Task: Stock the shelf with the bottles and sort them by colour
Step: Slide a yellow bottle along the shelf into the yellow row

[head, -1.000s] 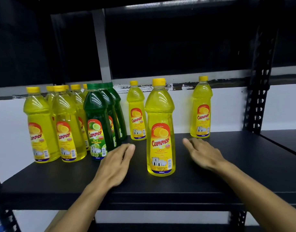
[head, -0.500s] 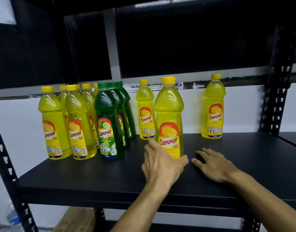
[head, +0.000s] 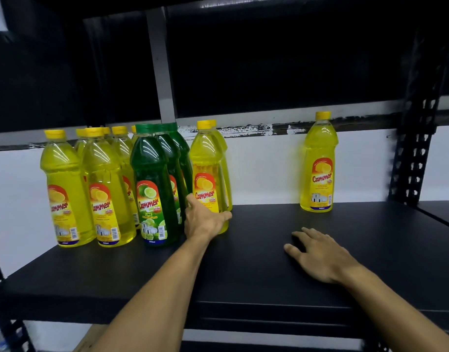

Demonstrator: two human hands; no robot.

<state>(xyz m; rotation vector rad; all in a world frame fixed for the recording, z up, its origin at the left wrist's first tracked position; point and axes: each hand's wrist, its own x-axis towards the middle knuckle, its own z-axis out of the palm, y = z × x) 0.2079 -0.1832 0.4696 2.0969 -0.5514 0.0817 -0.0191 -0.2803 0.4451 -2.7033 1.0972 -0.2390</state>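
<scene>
Stockroom: black steel shelf (head: 243, 288) (slotted uprights (head: 411, 158)).

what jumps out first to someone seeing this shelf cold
The dark green bottles wedged mid-row between yellow ones draw the eye first. Just right of them, the left hand grips a yellow bottle low down. A lone yellow bottle stands far right at the back, and the right hand rests flat on the black shelf.

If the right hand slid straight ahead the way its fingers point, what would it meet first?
Probably the yellow bottle that the left hand grips; the right hand points up-left over bare shelf. Depth is uncertain.
</scene>
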